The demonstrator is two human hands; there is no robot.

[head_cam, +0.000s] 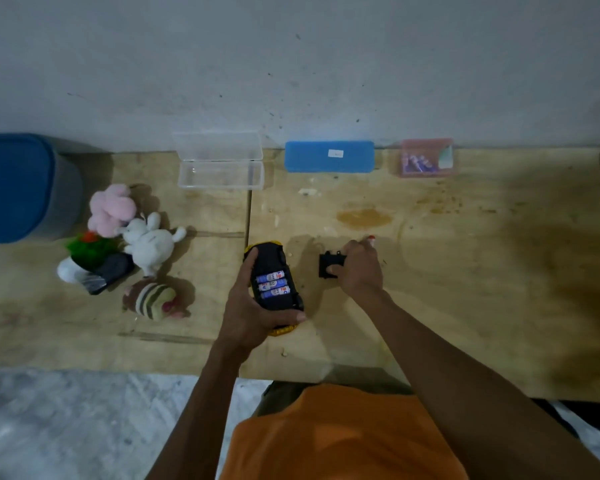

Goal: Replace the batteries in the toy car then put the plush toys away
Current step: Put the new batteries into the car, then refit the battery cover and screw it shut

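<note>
Head camera is looking down on a wooden worktop (465,271), where the left hand (253,317) is gripping the toy car (276,282) upside down, its fingers wrapping the body. Three batteries (272,285) are sitting side by side in the open bay. Just to the right, the right hand (359,270) is pinching the black battery cover (330,268) against the worktop, apart from the car. Judging by this, the cover is waiting to go back on.

Plush toys are lying in a loose pile at the left: a pink plush (111,209), a white plush (149,242) and a striped plush (155,299), near a blue-lidded tub (18,188). None is put away yet.

Risks from here: the cover may be seating crooked if its tabs are missing their slots, and tilting the car before it closes could let the batteries spill out. Battery polarity is too small to read, so a reversed cell cannot be ruled out. A clear open case (220,164), a blue case (329,156) and a pink box (426,158) are standing along the far edge.
</note>
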